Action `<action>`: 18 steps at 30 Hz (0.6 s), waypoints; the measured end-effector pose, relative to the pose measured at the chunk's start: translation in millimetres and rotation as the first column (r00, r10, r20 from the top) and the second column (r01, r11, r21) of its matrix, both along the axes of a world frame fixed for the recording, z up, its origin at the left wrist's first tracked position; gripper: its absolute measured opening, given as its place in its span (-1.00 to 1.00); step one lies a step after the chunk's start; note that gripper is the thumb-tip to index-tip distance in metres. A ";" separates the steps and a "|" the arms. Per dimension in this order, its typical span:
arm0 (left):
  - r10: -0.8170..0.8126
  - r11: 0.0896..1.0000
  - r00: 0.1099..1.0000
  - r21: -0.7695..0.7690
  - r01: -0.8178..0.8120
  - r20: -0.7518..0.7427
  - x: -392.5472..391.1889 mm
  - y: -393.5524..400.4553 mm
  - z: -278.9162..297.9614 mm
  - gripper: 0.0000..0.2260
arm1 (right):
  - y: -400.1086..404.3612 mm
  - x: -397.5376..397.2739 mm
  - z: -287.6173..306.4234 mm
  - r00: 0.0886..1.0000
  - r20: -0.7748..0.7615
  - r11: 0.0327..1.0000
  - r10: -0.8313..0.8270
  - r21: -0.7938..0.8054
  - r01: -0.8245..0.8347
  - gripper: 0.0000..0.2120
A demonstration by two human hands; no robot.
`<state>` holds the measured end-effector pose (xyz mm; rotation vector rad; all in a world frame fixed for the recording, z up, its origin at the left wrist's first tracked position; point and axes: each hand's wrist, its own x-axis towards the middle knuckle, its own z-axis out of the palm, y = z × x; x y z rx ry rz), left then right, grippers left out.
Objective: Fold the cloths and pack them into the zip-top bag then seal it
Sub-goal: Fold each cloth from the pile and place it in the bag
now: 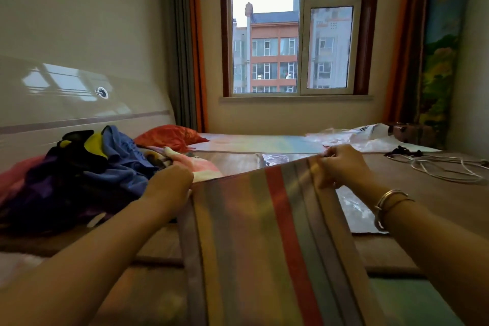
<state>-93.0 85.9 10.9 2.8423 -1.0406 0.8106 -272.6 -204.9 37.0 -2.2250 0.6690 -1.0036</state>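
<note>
A striped cloth with red, yellow, grey and green bands hangs stretched in front of me. My left hand pinches its upper left corner and my right hand pinches its upper right corner, so the top edge is taut above the bed. Under and behind the cloth lies a clear zip-top bag, flat on the brown bed surface, partly hidden by the cloth. A heap of other cloths, blue, purple, black, yellow and pink, sits to the left.
The brown bed fills the foreground. A red pillow lies by the headboard. White cables and a dark small item lie at the right. A crumpled white plastic bag sits at the far right, below the window.
</note>
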 end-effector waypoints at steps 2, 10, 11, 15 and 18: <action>0.034 0.997 0.998 -0.071 -0.030 0.057 25.1 -16.9 -10.1 -0.57 | -11.6 21.9 -11.0 0.998 0.058 0.999 -0.032 -0.009 0.032 -0.87; 0.183 0.964 0.982 0.189 -0.188 0.039 48.0 -63.8 -65.0 -0.69 | -35.9 69.6 -94.5 0.995 -0.001 0.995 -0.096 0.022 0.096 -0.91; 0.218 0.946 0.975 0.239 -0.220 0.033 50.5 -60.0 -75.1 -0.71 | -38.4 70.1 -105.6 0.995 -0.052 0.996 -0.082 0.042 0.084 -0.89; 0.349 0.926 0.931 0.189 -0.326 -0.105 54.4 -43.2 -101.7 -0.66 | -44.3 66.4 -133.8 0.944 -0.310 0.982 0.117 0.180 -0.063 -0.49; 0.308 0.951 0.941 0.050 -0.304 -0.139 47.5 -38.4 -105.3 -0.67 | -38.2 60.6 -139.6 0.951 -0.259 0.981 0.167 0.135 -0.136 -0.43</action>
